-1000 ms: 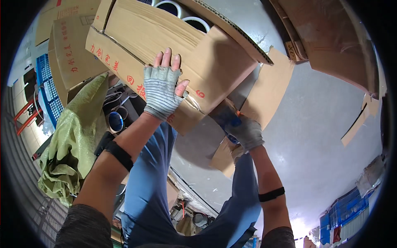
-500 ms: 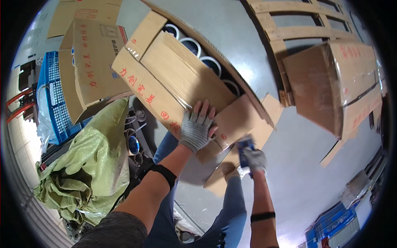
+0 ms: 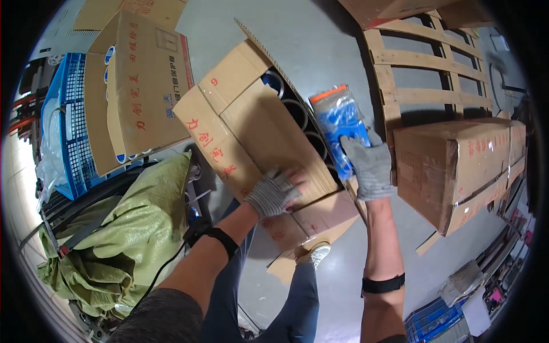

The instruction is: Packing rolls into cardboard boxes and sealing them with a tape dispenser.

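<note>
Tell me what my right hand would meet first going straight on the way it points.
Your right hand seems to have a free way over the grey floor, past the blue, orange-edged item it holds; the wooden pallet appears to lie right of that line, but depth is unclear.

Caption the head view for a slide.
Gloved left hand on a partly open cardboard carton; gloved right hand holding a blue tape dispenser.

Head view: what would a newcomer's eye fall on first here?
The blue tool with an orange edge stands out first, held in the gloved right hand right of centre. Beside it, the long cardboard box sits under the gloved left hand, with round openings showing along its right side. Then come the green sack at lower left and the wooden pallet at upper right.
</note>
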The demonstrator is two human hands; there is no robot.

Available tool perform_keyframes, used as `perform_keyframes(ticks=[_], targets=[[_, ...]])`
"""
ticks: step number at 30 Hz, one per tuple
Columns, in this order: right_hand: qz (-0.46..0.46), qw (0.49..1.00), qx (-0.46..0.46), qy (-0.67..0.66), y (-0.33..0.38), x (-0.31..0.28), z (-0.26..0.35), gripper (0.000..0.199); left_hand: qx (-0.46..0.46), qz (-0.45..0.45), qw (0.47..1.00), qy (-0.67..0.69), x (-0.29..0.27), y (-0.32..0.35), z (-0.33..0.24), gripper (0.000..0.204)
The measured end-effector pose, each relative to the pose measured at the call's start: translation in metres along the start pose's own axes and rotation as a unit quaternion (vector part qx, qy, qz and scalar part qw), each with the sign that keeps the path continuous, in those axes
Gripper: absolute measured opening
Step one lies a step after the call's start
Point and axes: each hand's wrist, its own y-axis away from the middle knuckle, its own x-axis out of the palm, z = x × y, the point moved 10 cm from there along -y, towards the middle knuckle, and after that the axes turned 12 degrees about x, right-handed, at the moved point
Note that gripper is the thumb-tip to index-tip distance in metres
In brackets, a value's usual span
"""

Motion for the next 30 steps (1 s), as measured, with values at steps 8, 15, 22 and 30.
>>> perform_keyframes(ticks=[8, 15, 22, 30], targets=[[-0.024, 0.994, 0.038, -0.102, 0.001, 0.027, -0.008, 0.024, -0.098, -0.034, 0.984, -0.144, -0.092, -0.006, 0.164, 0.053], [-0.114, 0.983, -0.115, 0.081, 0.012, 0.042, 0.008, 0.035, -0.09, -0.053, 0.987, -0.126, -0.114, -0.011, 0.175, 0.05], [-0.085, 0.99, -0.072, 0.091, 0.008, 0.037, 0.002, 0.033, -0.275, -0.361, 0.808, 0.377, -0.19, -0.03, 0.237, 0.04], [-0.124, 0.977, -0.088, 0.147, 0.011, 0.034, 0.024, 0.038, -0.416, -0.357, 0.646, 0.532, -0.145, -0.05, 0.261, 0.043]])
